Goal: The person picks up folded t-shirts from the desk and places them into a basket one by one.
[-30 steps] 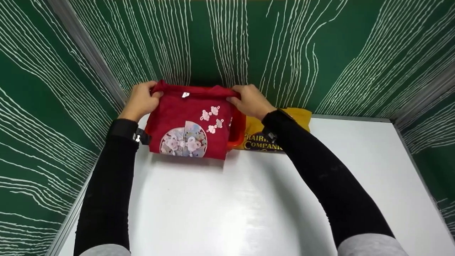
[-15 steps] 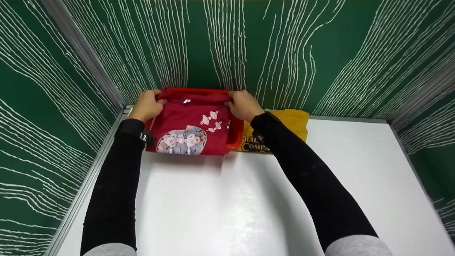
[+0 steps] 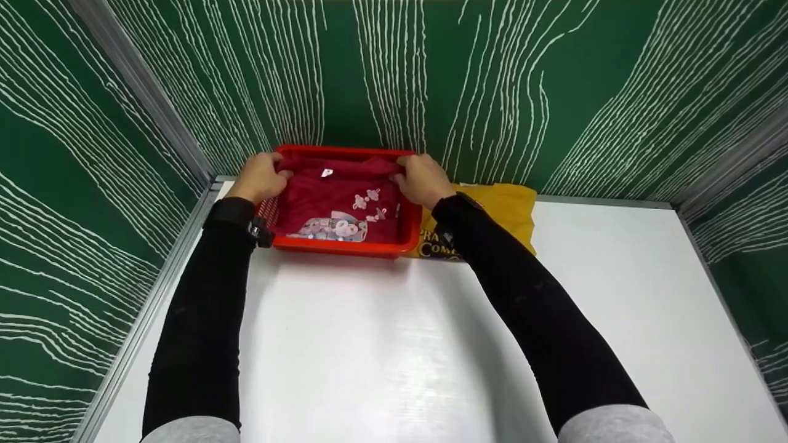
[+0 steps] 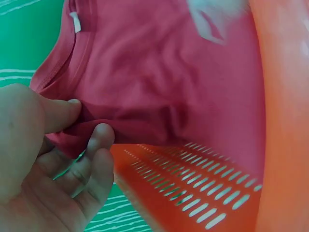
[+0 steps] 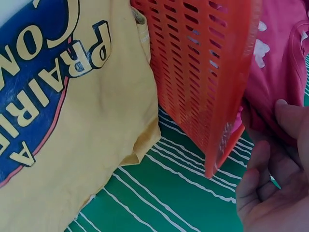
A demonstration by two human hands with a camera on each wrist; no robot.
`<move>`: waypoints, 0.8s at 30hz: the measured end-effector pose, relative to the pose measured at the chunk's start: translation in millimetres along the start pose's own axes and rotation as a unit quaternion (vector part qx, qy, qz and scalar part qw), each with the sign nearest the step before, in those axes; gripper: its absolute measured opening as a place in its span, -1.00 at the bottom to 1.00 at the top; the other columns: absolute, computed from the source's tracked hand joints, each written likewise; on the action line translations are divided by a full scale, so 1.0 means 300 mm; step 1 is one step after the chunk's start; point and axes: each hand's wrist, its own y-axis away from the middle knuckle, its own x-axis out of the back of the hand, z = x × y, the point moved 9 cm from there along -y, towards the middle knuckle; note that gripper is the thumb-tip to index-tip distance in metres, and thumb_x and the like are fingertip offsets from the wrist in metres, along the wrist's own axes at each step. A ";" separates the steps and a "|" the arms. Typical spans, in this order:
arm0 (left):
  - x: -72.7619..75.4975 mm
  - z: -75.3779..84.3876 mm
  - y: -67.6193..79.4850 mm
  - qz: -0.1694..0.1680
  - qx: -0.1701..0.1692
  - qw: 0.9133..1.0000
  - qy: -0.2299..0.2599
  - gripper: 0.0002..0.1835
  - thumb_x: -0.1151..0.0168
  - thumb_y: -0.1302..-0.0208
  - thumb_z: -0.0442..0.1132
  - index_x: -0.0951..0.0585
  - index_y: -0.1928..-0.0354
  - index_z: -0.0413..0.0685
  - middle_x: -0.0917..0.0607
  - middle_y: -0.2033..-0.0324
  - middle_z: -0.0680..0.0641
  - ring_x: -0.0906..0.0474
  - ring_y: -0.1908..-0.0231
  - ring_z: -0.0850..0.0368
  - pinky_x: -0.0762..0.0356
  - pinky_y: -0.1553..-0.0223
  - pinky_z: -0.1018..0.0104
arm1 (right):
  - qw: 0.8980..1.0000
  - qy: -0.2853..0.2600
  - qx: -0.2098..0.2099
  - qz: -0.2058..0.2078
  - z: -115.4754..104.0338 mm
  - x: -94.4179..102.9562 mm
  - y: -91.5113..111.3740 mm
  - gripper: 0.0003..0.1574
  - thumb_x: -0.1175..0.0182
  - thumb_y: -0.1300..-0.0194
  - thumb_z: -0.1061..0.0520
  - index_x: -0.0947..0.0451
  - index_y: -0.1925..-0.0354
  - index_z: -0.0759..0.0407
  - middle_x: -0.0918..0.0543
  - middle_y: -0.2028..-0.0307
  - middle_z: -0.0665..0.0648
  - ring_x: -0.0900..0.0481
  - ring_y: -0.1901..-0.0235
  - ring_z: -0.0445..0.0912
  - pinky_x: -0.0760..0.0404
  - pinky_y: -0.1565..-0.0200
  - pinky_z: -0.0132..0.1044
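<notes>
A folded dark red T-shirt with a pale floral print lies mostly within the red plastic basket. Its far edge, with a small white collar tag, is still held by both hands. My left hand pinches the shirt's left corner between thumb and fingers, as the left wrist view shows close up. The opposite corner is pinched by my right hand, over the basket's right rim. In the right wrist view the shirt hangs inside the slotted basket wall.
Right of the basket, partly under my right forearm, lies a folded yellow shirt with dark lettering. Green walls with white wavy lines enclose the white table behind and at both sides.
The red T-shirt has gone down into the basket; its near edge, earlier hanging over the front rim, is now inside. Both hands moved slightly down with it, keeping their grip.
</notes>
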 end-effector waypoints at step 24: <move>-0.040 0.067 -0.062 0.097 -0.003 0.995 0.026 -0.49 0.06 -0.73 -0.26 -0.35 -0.60 -0.21 -0.49 -0.53 -0.39 -0.36 -0.59 -0.30 -0.29 -0.65 -0.14 | 0.983 0.125 -0.018 0.136 0.002 0.039 0.003 -0.73 -0.17 -0.65 0.18 -0.76 -0.04 0.28 -0.84 0.03 0.32 -0.74 -0.09 0.27 -0.62 -0.33 0.14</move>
